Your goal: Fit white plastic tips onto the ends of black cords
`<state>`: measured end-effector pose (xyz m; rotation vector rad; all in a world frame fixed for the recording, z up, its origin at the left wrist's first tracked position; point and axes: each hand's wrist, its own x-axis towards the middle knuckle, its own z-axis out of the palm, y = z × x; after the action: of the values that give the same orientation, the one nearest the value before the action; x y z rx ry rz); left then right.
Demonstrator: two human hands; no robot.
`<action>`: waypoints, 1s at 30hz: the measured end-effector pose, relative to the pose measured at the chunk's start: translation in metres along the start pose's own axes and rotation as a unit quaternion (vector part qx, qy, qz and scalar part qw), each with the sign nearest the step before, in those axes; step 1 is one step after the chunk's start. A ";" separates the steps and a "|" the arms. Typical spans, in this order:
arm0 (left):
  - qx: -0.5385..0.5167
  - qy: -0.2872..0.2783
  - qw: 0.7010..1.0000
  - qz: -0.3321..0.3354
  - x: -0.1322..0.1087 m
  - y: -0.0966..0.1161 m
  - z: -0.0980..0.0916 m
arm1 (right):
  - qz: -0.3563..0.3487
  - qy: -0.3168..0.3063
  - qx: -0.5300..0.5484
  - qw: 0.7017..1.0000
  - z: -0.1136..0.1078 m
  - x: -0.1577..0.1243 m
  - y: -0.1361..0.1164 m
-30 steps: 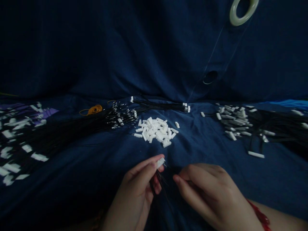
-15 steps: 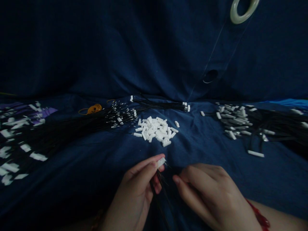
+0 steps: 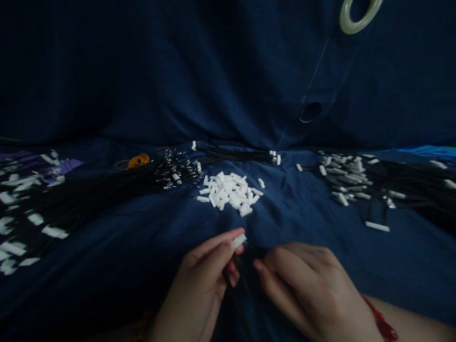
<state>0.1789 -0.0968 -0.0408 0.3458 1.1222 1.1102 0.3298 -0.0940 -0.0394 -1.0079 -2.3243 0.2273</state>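
My left hand [image 3: 199, 280] pinches a white connector housing [image 3: 240, 240] between thumb and forefinger. Black wires [image 3: 235, 289] hang below it past the curled fingers. Thin wire ends show at the housing's right end. Just to the right, my right hand [image 3: 313, 285] is closed, its thumb against the bent forefinger; whatever lies between them is hidden. The two hands are a short gap apart. Beyond them lies a pile of loose white connector housings [image 3: 230, 190] on the dark blue cloth [image 3: 292, 213].
Black wires with bare metal ends [image 3: 174, 168] reach in from the left, where white connectors [image 3: 14, 247] cluster. A small wire bundle [image 3: 235, 155] lies behind the pile. Connector-tipped wires [image 3: 347, 175] spread at right. An orange tag [image 3: 138, 160] and a pale ring [image 3: 351, 26] are farther back.
The right hand has shifted very slightly left toward the housing. My left hand keeps the same hold, and the view has moved a touch.
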 end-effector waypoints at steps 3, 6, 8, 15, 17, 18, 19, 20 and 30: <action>0.006 -0.001 1.000 -0.003 -0.001 0.000 0.001 | 0.006 0.001 -0.005 1.000 0.001 0.001 0.001; 0.026 -0.005 1.000 0.010 0.000 0.000 0.000 | 0.019 -0.008 -0.014 1.000 0.001 0.002 0.001; 0.061 -0.012 0.998 0.028 0.002 0.000 -0.002 | 0.048 -0.035 -0.017 0.998 0.001 0.002 0.000; 0.202 -0.053 0.975 0.070 0.008 -0.008 -0.015 | 0.086 -0.078 0.005 0.993 0.001 0.005 -0.001; 0.215 -0.059 0.972 0.071 0.009 -0.010 -0.015 | 0.085 -0.080 0.004 0.993 0.003 0.005 -0.001; 0.218 -0.062 0.971 0.071 0.009 -0.011 -0.015 | 0.086 -0.081 0.003 0.993 0.003 0.005 0.000; 0.219 -0.066 0.971 0.069 0.008 -0.011 -0.014 | 0.085 -0.083 0.003 0.993 0.004 0.005 0.000; 0.216 -0.068 0.972 0.068 0.008 -0.010 -0.013 | 0.085 -0.083 0.002 0.993 0.004 0.005 0.000; 0.141 -0.075 0.986 0.051 0.010 0.010 -0.004 | 0.051 -0.009 -0.031 0.998 -0.021 0.006 -0.011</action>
<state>0.1699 -0.0851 -0.0411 0.7039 1.1382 0.9967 0.3319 -0.0992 -0.0161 -1.1613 -2.3103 0.2064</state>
